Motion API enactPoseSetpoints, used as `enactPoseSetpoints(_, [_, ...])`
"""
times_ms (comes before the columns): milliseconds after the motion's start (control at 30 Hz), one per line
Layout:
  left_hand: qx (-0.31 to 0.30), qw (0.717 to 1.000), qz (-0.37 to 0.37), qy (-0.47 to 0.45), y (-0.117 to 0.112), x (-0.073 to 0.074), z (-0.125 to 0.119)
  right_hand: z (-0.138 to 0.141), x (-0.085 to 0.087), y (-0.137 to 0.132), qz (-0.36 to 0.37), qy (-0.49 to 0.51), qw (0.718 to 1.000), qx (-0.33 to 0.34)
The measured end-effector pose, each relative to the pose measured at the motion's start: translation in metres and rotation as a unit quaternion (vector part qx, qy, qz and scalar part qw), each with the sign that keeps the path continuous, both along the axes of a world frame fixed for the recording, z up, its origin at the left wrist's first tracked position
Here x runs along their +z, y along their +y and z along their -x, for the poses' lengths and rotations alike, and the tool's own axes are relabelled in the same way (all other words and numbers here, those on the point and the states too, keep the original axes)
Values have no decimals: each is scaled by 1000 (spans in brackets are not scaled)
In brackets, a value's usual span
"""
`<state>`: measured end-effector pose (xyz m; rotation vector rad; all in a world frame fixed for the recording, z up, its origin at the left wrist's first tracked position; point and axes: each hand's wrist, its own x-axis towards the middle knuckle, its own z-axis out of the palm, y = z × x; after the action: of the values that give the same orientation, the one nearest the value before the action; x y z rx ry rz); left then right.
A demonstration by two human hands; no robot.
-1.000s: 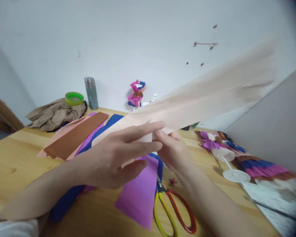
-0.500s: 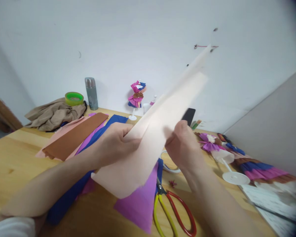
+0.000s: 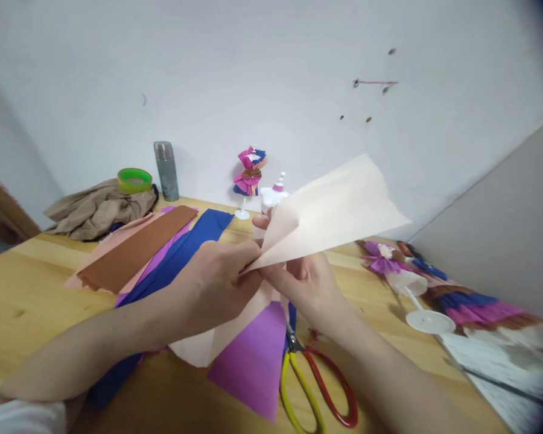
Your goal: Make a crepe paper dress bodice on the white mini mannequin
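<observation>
A sheet of pale cream paper (image 3: pixel 339 202) is bunched at its middle between both hands, its upper part fanning out to the right and its lower part hanging below. My left hand (image 3: pixel 224 280) pinches the paper's gathered edge. Close against it, my right hand (image 3: pixel 310 289) grips the same paper from below, thumb toward the left fingers. Some fingertips are hidden behind the sheet. Under the hands lie a purple paper piece (image 3: pixel 253 367) and scissors (image 3: pixel 305 355) with one yellow and one red handle.
Brown paper (image 3: pixel 138 250) and blue paper (image 3: pixel 185 247) strips lie at left, near brown cloth (image 3: pixel 99 208), green tape (image 3: pixel 134 180) and a flask (image 3: pixel 166 172). A small dressed figure (image 3: pixel 250 175) stands by the wall. Another figure on a white stand (image 3: pixel 429 321) lies at right.
The cream paper has gone from a long upright diagonal to a pinched middle with its top folded rightward. My right hand has moved left, up against my left hand.
</observation>
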<state>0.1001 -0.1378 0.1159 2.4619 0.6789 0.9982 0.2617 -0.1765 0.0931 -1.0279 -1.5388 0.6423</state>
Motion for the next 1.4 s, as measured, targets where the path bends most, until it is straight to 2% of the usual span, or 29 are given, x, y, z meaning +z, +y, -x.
enactPoseSetpoints(100, [-1,999,34,-12,2,3,2,-5,5,1,16,16,999,-27])
enactPoseSetpoints(200, [-32,987,153,-47,8,6,6,-10,9,-1,36,13,996,-85])
enactPoseSetpoints(267, [-73,952,286,-76,13,8,8,-14,12,-4,52,20,991,-119])
enactPoseSetpoints(367, [-122,877,450,-117,25,9,9,-21,15,-4,67,52,990,-115])
enactPoseSetpoints(433, [-123,846,500,-138,34,8,8,-26,17,0,67,86,988,-106])
enactPoseSetpoints(500, [-112,835,516,-155,44,5,5,-32,18,8,66,127,985,-100])
enactPoseSetpoints(633, [-92,847,489,-186,63,-5,2,-41,20,24,60,173,980,-84])
enactPoseSetpoints(833, [-54,866,442,-229,78,-14,2,-43,15,32,28,128,988,-85])
enactPoseSetpoints(967, [-25,873,395,-286,81,-4,9,-43,14,28,24,112,992,-54])
enactPoseSetpoints(1067, [70,892,294,-337,89,13,33,-49,18,24,39,73,995,-55])
enactPoseSetpoints(1133, [217,917,189,-276,103,25,59,-55,20,22,69,-8,997,-32])
enactPoseSetpoints(1167, [298,920,149,-208,112,29,72,-58,20,22,91,-67,994,-3])
enactPoseSetpoints(1233, [413,904,112,-16,132,33,95,-62,19,24,143,-219,961,90])
enactPoseSetpoints(1267, [436,891,107,65,142,32,104,-62,17,27,165,-297,930,141])
enactPoseSetpoints(1333, [443,873,109,171,157,27,113,-59,9,34,190,-423,859,219])
enactPoseSetpoints(1367, [444,866,102,206,163,23,114,-56,3,39,192,-455,837,236])
enactPoseSetpoints(1400, [443,862,100,226,167,18,114,-53,-4,44,185,-474,827,241])
